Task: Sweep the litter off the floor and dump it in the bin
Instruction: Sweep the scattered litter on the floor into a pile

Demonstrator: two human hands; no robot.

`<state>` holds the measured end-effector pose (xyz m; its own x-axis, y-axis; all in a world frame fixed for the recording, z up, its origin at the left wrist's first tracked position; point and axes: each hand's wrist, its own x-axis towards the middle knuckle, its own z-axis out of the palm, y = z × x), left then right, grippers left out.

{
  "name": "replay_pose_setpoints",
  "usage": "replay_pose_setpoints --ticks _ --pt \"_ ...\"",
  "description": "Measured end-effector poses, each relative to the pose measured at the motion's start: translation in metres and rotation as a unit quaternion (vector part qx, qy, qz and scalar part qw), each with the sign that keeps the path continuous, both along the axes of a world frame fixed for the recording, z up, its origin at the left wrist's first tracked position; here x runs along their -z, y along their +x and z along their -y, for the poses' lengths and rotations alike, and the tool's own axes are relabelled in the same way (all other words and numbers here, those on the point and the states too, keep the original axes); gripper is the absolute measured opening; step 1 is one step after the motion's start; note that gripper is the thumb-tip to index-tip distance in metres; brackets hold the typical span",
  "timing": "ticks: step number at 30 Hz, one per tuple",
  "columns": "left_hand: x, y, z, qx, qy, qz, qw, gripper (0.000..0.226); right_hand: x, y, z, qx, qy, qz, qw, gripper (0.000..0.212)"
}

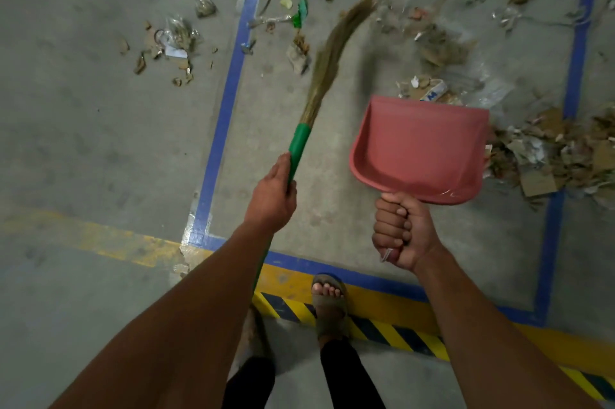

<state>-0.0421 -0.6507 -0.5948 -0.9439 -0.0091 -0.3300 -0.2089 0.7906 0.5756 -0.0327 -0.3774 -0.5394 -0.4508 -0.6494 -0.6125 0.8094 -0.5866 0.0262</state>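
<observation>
My left hand (272,196) grips the green handle of a grass broom (327,52). Its blurred bristles curve up and right toward scattered litter (432,45). My right hand (399,232) grips the handle of a red dustpan (419,149), which is held above the floor with nothing in it and its open edge facing away from me. A thick pile of cardboard scraps and paper (549,155) lies just right of the dustpan. More wrappers and scraps (173,39) are spread at the upper left. No bin is in view.
A blue tape rectangle (221,129) marks the grey concrete floor. A yellow line and black-yellow hazard stripes (382,325) run along its near side. My sandalled foot (329,302) stands on the stripes. A green strip of plastic (304,5) lies near the broom tip.
</observation>
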Motion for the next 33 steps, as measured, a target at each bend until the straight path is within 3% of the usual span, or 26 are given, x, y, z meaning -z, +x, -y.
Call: replay_pose_setpoints --ticks 6,8,11,16,20,24,29,33 --pt "0.015 -0.006 0.015 -0.129 -0.065 0.103 0.984 0.05 0.001 -0.009 0.014 -0.007 0.008 -0.008 1.0 0.043" --pt "0.02 -0.022 0.011 -0.097 -0.078 0.164 0.979 0.043 0.004 -0.009 0.015 0.0 0.01 -0.008 1.0 0.042" --pt "0.024 -0.044 -0.007 0.024 -0.069 0.215 0.974 0.043 0.008 -0.004 0.014 0.016 0.03 -0.001 0.999 0.041" --pt "0.023 -0.066 -0.027 0.162 0.035 0.151 0.975 0.057 0.006 0.005 0.019 0.045 0.035 0.012 0.998 0.038" --pt "0.01 -0.052 -0.018 0.157 0.085 0.077 0.981 0.061 -0.002 0.005 0.032 0.077 0.01 0.009 0.997 0.038" --pt "0.006 -0.026 0.008 0.09 0.041 0.06 0.993 0.066 -0.013 0.003 0.05 0.103 0.018 -0.003 0.995 0.039" --pt "0.025 -0.013 0.024 0.059 -0.043 0.169 0.983 0.066 -0.015 0.003 0.063 0.119 0.025 -0.007 0.993 0.04" --pt "0.028 -0.023 -0.001 0.159 -0.04 0.231 0.959 0.057 -0.008 0.008 0.061 0.123 0.038 0.01 0.992 0.039"
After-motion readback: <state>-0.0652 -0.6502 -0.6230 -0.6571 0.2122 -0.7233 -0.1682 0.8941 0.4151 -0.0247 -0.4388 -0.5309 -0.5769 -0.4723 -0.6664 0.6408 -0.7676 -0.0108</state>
